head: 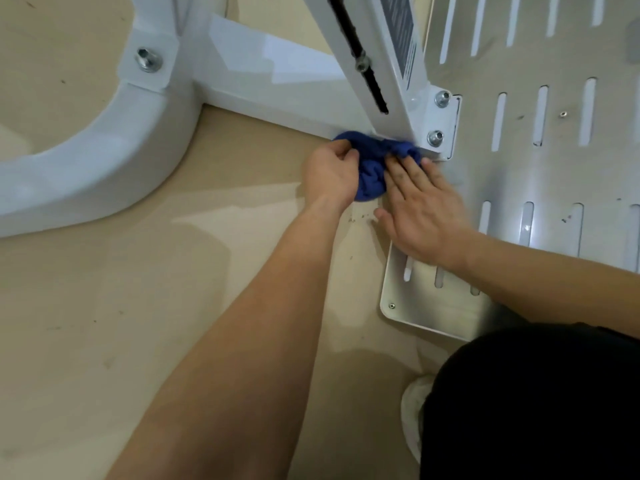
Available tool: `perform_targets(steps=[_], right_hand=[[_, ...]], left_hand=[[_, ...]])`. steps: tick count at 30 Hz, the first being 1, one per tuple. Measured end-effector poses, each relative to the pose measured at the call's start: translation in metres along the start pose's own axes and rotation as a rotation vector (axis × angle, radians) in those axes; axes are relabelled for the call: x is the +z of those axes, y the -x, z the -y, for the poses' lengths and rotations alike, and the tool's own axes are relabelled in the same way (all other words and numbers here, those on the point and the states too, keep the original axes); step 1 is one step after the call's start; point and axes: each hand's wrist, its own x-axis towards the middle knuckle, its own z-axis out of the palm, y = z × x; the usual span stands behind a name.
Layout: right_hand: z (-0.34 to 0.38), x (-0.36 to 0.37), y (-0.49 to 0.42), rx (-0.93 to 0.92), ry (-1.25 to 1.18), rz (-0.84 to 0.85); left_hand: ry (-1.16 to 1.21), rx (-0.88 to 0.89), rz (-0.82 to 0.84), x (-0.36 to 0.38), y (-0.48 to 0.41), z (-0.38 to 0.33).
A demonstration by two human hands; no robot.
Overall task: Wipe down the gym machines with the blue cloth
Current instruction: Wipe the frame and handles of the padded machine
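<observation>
Both bare forearms reach forward; left hand point(330, 174) curls in a grip, right hand point(420, 211) lies flat, fingers spread.

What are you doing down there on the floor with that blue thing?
A person is cleaning a gym machine. Both hands press a bunched-up blue cloth against the foot of the white metal upright post, where it is bolted down beside the slotted silver floor plate. The left hand grips the cloth's left side, and the right hand lies flat over its right side.
</observation>
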Motion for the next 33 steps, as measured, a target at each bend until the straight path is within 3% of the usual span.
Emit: perform_targets(steps=[4,13,20,26,29,33], right_hand=[[0.0,-0.008,-0.019,-0.126,0.004,-0.017],[-0.011,-0.01,0.009,0.027,-0.065,0.062],[0.013,-0.017,-0.025,-0.151,-0.146,-0.031],[0.052,-0.052,-0.093,-0.161,-0.299,-0.118],[0.055,-0.06,-0.123,-0.168,-0.341,-0.114],[0.061,-0.075,-0.147,-0.1,-0.486,-0.234]], left_hand=[[0.12,-0.024,-0.141,-0.014,-0.001,0.0],[0.09,-0.004,0.114,0.02,0.019,-0.008],[0.233,-0.062,-0.254,-0.037,0.012,-0.019],[0.344,-0.057,-0.569,-0.074,-0.012,-0.023],[0.336,-0.078,-0.593,-0.085,-0.017,-0.019],[0.343,-0.109,-0.54,-0.086,-0.02,-0.021]])
